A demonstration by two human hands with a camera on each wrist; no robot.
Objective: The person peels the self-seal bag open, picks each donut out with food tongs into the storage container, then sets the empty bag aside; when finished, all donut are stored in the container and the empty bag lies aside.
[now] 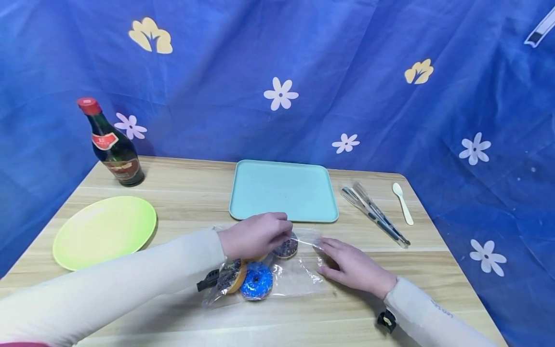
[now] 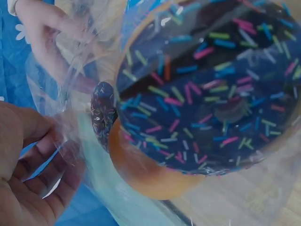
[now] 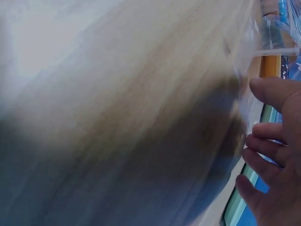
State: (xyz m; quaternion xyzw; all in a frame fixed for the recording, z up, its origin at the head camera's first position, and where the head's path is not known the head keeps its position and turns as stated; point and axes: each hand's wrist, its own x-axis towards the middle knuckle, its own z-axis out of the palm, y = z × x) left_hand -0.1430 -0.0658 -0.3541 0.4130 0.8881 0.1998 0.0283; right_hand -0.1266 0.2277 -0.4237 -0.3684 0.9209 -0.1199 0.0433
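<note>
A clear plastic bag [image 1: 299,277] lies on the table with several doughnuts in it. Among them are a blue-iced doughnut [image 1: 257,282] and a dark-iced one [image 1: 286,247] close to the left fingers. Another dark doughnut with coloured sprinkles [image 2: 207,94] fills much of the left wrist view. My left hand [image 1: 256,236] reaches over the bag and pinches its film between thumb and fingers. At the bag's right end, my right hand [image 1: 355,267] touches the film with its fingertips, thumb and fingers spread apart. The left hand partly hides the doughnuts beneath it.
Behind the bag lies a light-blue tray [image 1: 284,190]. Tongs [image 1: 376,216] and a white spoon [image 1: 403,203] are to the right. On the left are a yellow-green plate [image 1: 106,231] and a dark bottle [image 1: 114,147] with a red cap. A blue patterned cloth [image 1: 277,58] hangs behind.
</note>
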